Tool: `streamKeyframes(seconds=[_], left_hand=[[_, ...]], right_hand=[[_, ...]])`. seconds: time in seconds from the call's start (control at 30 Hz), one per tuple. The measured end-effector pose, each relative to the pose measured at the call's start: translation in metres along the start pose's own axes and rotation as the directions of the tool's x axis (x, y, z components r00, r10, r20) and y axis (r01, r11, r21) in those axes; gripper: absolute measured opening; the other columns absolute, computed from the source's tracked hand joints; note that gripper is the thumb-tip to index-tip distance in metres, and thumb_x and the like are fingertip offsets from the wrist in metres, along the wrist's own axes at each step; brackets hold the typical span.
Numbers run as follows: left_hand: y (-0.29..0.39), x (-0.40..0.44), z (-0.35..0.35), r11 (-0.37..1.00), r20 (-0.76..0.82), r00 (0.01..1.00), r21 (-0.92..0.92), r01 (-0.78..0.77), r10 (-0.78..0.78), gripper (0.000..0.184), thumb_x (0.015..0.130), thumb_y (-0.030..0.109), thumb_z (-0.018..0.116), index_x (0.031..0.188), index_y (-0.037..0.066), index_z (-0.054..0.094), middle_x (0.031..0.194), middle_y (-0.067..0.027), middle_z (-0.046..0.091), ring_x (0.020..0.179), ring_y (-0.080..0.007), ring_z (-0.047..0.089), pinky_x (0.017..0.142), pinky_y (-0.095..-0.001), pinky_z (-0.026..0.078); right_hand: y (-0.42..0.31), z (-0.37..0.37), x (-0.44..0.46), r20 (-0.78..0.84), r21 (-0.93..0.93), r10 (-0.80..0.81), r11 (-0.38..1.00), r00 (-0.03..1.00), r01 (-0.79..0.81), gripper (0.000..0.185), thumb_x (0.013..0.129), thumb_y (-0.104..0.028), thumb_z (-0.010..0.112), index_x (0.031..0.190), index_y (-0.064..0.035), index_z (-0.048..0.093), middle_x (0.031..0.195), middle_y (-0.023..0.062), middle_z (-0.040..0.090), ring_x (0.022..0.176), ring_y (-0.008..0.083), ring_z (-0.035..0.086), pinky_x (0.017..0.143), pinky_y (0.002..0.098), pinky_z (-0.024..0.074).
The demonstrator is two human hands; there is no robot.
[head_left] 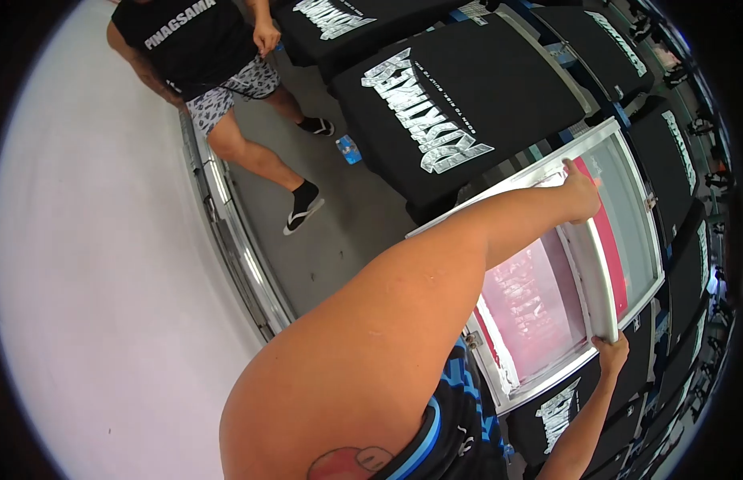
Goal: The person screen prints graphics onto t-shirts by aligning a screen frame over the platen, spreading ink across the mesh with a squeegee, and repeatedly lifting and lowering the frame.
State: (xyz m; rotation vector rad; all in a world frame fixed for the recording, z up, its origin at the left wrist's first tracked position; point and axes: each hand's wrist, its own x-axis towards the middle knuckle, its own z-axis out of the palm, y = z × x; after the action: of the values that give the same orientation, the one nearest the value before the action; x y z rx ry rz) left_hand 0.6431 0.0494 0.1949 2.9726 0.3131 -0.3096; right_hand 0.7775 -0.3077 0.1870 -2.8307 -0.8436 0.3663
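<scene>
A white-edged printing screen [539,392] lies tilted across the right half of the view, over a black shirt platen. Its mesh shows a pale pink lettered area [519,300] and a strip of bright pink ink [610,252]. A long pale squeegee [597,276] stands across the mesh beside that strip. My left hand [581,196] is closed round its upper end, the arm stretching over the near part of the screen. At the lower end, my right hand [612,352] grips the squeegee by the frame's edge.
Black shirts with silver lettering [467,88] lie on platens above and right of the screen. At top left a person [191,48] stands by a metal rail [227,232]. A blue packet [348,150] is on the grey floor [331,248]. A white surface [107,240] fills the left.
</scene>
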Motion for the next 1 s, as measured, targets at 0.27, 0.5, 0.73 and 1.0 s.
streamKeyframes(seconds=[0.27,0.5,0.73,1.0], left_hand=[[0.099,0.028,0.028,0.934,-0.122,0.940,-0.126,-0.334,0.320,0.027,0.078,0.017,0.065,0.104,0.019,0.072,0.108,-0.0059,0.070,0.103,-0.0243,0.066,0.083,-0.0449,0.051],[0.065,0.057,-0.019,0.897,0.071,0.913,-0.230,-0.377,0.402,0.047,0.061,0.030,0.085,0.100,0.009,0.071,0.092,-0.0132,0.071,0.089,-0.0314,0.067,0.077,-0.0444,0.052],[0.074,0.058,-0.040,0.923,-0.061,0.946,-0.207,-0.324,0.319,0.046,0.060,0.026,0.084,0.103,0.014,0.072,0.092,-0.0126,0.071,0.088,-0.0327,0.066,0.078,-0.0418,0.051],[0.090,0.019,0.007,0.963,-0.069,0.960,0.008,-0.271,0.271,0.033,0.072,0.026,0.076,0.104,0.021,0.070,0.103,-0.0057,0.070,0.099,-0.0285,0.065,0.082,-0.0442,0.052]], right_hand=[[-0.017,0.011,-0.037,-0.485,-0.252,-0.259,0.956,0.835,0.150,0.068,0.056,-0.010,0.085,0.118,-0.0038,0.059,0.108,0.0179,0.062,0.098,0.0381,0.059,0.084,0.0419,0.0477],[-0.083,0.053,-0.194,0.418,0.853,0.080,0.307,0.905,-0.421,0.027,0.089,-0.021,0.068,0.104,0.0012,0.065,0.090,0.0059,0.068,0.085,0.0132,0.062,0.077,0.0253,0.0496],[-0.137,0.160,-0.268,0.673,0.721,-0.039,0.254,0.738,-0.644,0.036,0.093,-0.029,0.062,0.114,-0.0001,0.065,0.110,0.0134,0.066,0.105,0.0156,0.059,0.091,0.0299,0.0476],[-0.151,0.182,-0.248,0.567,0.811,-0.045,0.206,0.822,-0.548,0.026,0.089,-0.021,0.066,0.094,0.0035,0.070,0.082,0.0080,0.071,0.073,0.0116,0.064,0.071,0.0265,0.0518]])
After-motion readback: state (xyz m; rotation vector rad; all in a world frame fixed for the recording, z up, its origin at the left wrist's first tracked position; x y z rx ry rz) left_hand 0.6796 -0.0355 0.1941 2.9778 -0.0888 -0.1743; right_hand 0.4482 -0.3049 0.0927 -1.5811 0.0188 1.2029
